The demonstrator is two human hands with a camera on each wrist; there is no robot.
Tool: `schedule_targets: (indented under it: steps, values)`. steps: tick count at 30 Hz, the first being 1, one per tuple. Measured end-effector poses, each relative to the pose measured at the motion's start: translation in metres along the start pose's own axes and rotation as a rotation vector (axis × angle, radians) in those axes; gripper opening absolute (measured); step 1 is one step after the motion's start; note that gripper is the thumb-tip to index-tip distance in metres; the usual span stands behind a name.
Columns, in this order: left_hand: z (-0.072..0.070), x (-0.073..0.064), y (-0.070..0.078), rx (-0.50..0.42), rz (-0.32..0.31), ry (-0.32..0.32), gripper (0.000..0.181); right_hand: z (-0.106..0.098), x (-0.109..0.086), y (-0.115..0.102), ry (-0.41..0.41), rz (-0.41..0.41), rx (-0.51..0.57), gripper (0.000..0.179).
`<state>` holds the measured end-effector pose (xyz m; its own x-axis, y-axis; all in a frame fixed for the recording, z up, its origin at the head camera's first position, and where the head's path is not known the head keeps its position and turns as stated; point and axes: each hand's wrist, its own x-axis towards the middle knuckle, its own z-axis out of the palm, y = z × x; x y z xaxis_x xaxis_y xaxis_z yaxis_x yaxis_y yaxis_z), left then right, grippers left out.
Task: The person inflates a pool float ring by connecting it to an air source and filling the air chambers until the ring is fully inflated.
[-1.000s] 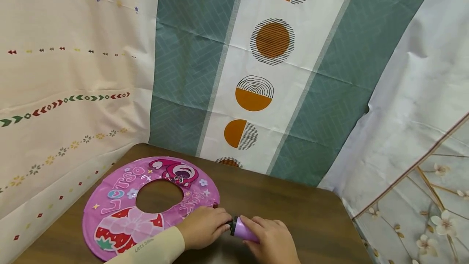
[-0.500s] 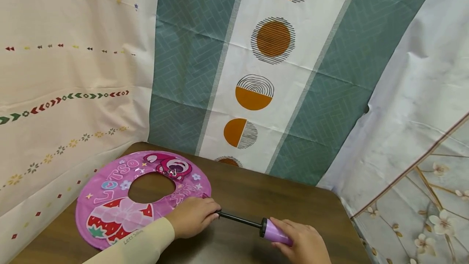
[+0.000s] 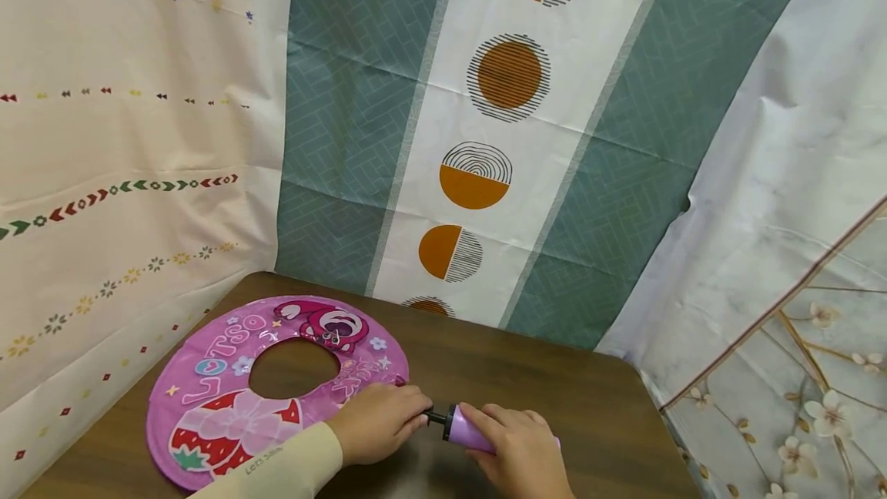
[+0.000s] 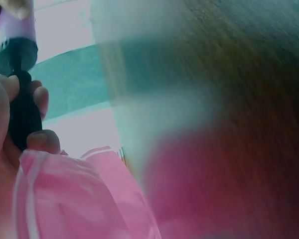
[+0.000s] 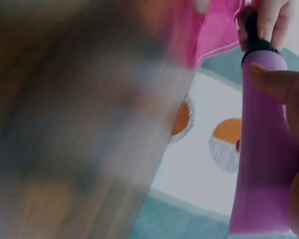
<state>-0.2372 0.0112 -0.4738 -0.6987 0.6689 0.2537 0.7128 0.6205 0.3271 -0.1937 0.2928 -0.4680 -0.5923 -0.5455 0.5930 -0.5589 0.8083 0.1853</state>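
A purple hand pump (image 3: 471,431) with a black collar lies across between both hands in the head view. My right hand (image 3: 520,445) grips its purple barrel (image 5: 264,149), thumb along the side. The left hand (image 3: 379,422) holds the black handle (image 4: 25,114), fingers curled round it. A short stretch of black rod shows between handle and collar. Beside the left hand, a pink printed swim ring (image 3: 229,406) with a strawberry and a bear lies on the table, looking rather flat. Its edge (image 4: 74,199) hangs close by the left fingers. Whether the ring joins the pump is hidden.
The brown wooden table (image 3: 596,406) reaches back to a green and white patterned curtain (image 3: 478,252). Pale cloths hang at the left (image 3: 138,175) and a floral one (image 3: 797,422) at the right.
The right hand drew the barrel away to the right, baring a long black rod, then came back toward the left hand. The ring shifted left and back slightly along with the left hand.
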Motion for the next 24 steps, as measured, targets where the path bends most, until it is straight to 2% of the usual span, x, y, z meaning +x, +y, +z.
schedule_targets:
  steps: [5,9,12,19,24]
  values:
    - [0.001,0.000,0.000,0.029,-0.010,0.012,0.014,0.011,0.010,-0.013,-0.007,0.012,0.027,0.072]
    - [0.005,0.000,-0.001,0.080,0.012,0.027,0.016,0.017,0.009,-0.018,0.013,0.012,0.043,0.070]
    - [0.008,0.000,-0.002,0.081,0.030,0.014,0.018,0.018,0.006,-0.017,0.011,0.012,0.050,0.070]
    - [0.000,0.003,-0.003,0.082,-0.003,0.028,0.018,0.006,-0.001,0.003,-0.114,0.116,0.124,0.071]
    - [-0.005,0.000,-0.010,0.070,-0.020,0.018,0.019,-0.008,-0.016,0.026,-0.183,0.172,0.149,0.070]
